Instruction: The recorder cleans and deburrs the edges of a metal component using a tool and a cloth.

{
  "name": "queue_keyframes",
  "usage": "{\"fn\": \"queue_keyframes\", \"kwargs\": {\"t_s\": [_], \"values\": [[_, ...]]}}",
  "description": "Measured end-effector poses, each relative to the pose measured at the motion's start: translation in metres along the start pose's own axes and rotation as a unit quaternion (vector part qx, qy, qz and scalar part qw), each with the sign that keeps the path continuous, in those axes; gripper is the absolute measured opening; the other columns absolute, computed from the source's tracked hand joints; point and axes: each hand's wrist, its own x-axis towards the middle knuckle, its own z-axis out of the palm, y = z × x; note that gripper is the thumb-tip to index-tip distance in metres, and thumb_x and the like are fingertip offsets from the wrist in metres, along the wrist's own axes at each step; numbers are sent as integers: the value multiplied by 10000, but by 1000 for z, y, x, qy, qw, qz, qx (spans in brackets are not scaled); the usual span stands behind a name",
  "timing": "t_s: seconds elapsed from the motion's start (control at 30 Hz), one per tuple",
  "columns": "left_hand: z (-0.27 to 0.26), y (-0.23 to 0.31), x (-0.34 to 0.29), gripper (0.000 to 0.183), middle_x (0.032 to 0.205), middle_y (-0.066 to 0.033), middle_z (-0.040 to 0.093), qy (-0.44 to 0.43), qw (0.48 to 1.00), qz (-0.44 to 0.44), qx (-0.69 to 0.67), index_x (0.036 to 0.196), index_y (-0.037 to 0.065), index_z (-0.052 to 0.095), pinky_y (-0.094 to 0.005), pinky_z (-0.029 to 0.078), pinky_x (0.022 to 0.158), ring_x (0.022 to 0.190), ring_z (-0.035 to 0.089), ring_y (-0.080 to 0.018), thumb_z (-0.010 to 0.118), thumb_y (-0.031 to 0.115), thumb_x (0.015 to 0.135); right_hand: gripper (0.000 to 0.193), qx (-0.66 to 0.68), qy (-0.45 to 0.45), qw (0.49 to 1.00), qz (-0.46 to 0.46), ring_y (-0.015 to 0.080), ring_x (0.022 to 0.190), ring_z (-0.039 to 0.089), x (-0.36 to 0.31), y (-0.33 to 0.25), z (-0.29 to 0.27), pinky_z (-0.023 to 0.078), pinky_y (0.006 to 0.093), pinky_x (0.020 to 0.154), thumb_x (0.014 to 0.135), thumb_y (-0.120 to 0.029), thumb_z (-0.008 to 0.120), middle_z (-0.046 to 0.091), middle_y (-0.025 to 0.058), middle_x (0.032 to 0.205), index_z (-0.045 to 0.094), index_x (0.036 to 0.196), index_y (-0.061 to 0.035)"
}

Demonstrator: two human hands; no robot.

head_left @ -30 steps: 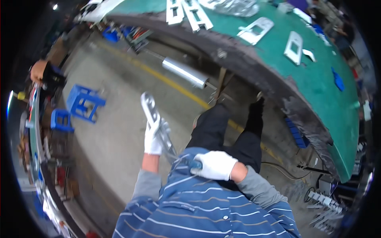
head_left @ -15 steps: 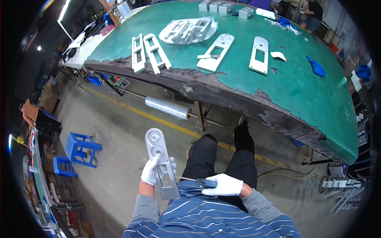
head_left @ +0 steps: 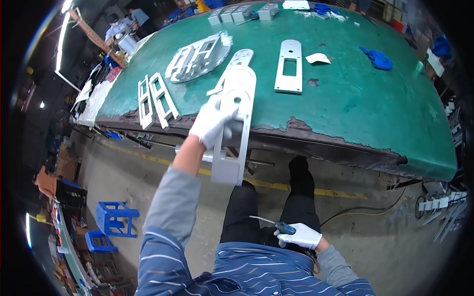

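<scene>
Green covering, worn through to dark patches along the near edge, spreads over a broad table [head_left: 345,108] in a dim workshop. Just over that near edge, left of its middle, the left hand [head_left: 212,121], in a white glove, is closed on the left side of a metal plate [head_left: 227,170] with a rounded upper end and a long rectangular opening; the fingers bend in near the top of the opening. The plate hangs partly past the edge, and whether it touches the table cannot be told. It overlaps from view a second plate [head_left: 243,56] lying behind it. Well below the table's edge, in front of the thighs, the right hand [head_left: 303,237], also gloved, is wrapped around the blue handle of a screwdriver [head_left: 285,228], its shaft pointing left. Two slotted frames [head_left: 146,121] lie by the near left corner, with a plastic-wrapped bundle [head_left: 197,59] farther in. Right of the held plate, a third plate [head_left: 289,84] lies flat, a white scrap [head_left: 318,58] just beside it and a blue cloth [head_left: 378,59] toward the right edge. Grey boxes [head_left: 268,12] stand near the far edge.
</scene>
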Motion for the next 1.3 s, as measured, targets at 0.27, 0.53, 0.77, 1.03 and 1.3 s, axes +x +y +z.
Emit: {"fn": "queue_keyframes", "kwargs": {"t_s": [0.27,0.53,0.77,1.03,1.3], "values": [[59,40,162,419,1048,-154,694,-46,987,8,154,1312,-37,578,-272,564,555,765,725,-216,704,102,937,357,49,15,998,22,200,768,686,3,-3,-16,567,310,798,949,-182,748,738,136,897,697,1212,54],[127,48,186,673,1286,-159,693,46,798,166,578,1411,31,562,-398,523,991,1153,673,-323,585,528,958,332,94,-11,995,40,184,768,672,8,-4,-34,555,297,774,951,-228,732,726,104,915,722,1153,36],[203,46,195,726,1189,-173,724,45,707,75,702,1394,55,604,-490,532,934,1058,706,-349,535,623,947,324,110,-32,993,20,184,766,675,12,3,-45,548,297,753,970,-249,710,723,98,890,723,1134,30],[207,26,176,522,1193,-200,707,118,732,94,665,1158,46,747,-501,527,871,995,704,-369,548,476,937,343,78,-8,997,13,191,741,677,14,2,-43,550,299,738,980,-285,699,722,104,868,720,1117,29],[197,-7,62,482,1217,-209,650,102,743,170,640,1072,4,744,-509,519,887,1065,663,-391,579,432,922,360,69,24,997,-8,194,726,680,3,2,-35,553,300,727,973,-302,704,724,118,857,709,1095,36]]}}
